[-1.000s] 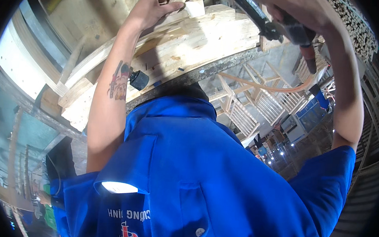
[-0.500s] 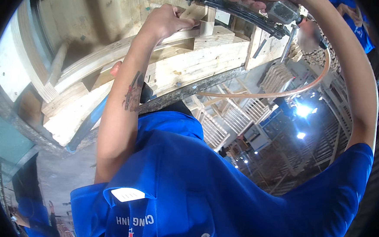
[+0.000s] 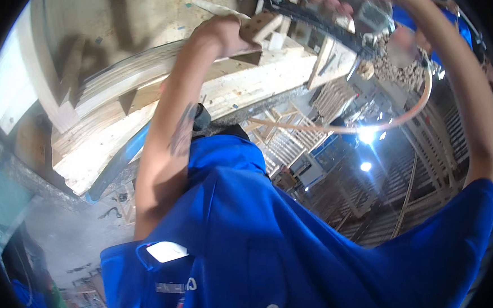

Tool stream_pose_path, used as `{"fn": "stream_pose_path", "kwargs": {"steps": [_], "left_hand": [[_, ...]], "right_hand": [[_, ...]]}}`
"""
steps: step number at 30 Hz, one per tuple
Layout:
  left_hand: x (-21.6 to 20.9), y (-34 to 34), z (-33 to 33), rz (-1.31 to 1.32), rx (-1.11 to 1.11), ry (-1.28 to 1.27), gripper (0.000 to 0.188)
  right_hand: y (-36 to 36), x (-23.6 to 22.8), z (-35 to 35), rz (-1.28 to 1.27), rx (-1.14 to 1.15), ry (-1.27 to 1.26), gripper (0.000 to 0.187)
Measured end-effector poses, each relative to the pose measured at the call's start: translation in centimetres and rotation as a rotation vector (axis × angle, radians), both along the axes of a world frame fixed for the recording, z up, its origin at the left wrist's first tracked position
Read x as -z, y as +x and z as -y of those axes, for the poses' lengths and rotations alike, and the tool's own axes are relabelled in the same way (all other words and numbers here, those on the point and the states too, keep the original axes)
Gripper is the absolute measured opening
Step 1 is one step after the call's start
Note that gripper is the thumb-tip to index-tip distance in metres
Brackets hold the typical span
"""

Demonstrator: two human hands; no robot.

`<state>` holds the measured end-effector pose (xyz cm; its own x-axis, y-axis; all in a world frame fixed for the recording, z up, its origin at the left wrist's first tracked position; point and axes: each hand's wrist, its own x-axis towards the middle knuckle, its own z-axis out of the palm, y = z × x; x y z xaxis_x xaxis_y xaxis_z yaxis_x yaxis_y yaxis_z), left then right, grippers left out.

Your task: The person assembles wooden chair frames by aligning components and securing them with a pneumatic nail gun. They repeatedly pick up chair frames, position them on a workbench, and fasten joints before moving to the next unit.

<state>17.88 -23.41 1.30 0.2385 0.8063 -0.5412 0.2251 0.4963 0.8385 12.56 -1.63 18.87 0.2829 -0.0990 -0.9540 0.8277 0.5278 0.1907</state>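
Observation:
At the top of the view, my right hand [image 3: 339,3] is closed around the grip of a dark nail gun [image 3: 316,24], an air-powered tool with a long magazine. An orange-brown air hose [image 3: 412,116] loops down from its back end. My left hand [image 3: 223,33] grips a short wooden block [image 3: 260,26], tilted above the stacked lumber, close by the gun's nose. The fingertips on the block's far side are hidden. Beneath the hand run long pale wooden beams [image 3: 245,83], laid side by side along the bench.
A dark-edged bench [image 3: 260,107] carries the beams, with a plywood panel [image 3: 165,13] behind them. A blue bar [image 3: 119,160] leans at the beams' left end. Slatted wooden frames [image 3: 299,129] stand on the right. A person in blue [image 3: 457,23] is at the upper right.
The whole view has shifted slightly and is more blurred. The block under my left hand now sits more tilted, with the hand lower on it. The nail gun stays in my right hand.

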Motion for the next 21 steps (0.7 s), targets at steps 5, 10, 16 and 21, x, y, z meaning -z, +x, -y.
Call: {"fn": "stream_pose_path", "kwargs": {"steps": [5, 10, 16, 21], "left_hand": [[-4.3, -9.5, 8.0, -0.122, -0.006, -0.258, 0.086], [-5.0, -10.5, 11.2, -0.229, -0.2, -0.105, 0.071], [-5.7, -14.5, 11.2, -0.174, -0.786, 0.047, 0.05], [-10.6, -8.1, -6.1, -0.306, -0.79, 0.312, 0.037]], "right_hand": [[-0.9, 2.1, 3.2, 0.009, 0.026, -0.199, 0.021], [-1.7, 2.3, 6.2, -0.035, -0.241, -0.196, 0.023], [6.3, -5.0, 5.1, -0.259, -0.098, 0.076, 0.039], [29.1, -13.0, 12.0, -0.726, 0.564, 0.871, 0.075]]}}
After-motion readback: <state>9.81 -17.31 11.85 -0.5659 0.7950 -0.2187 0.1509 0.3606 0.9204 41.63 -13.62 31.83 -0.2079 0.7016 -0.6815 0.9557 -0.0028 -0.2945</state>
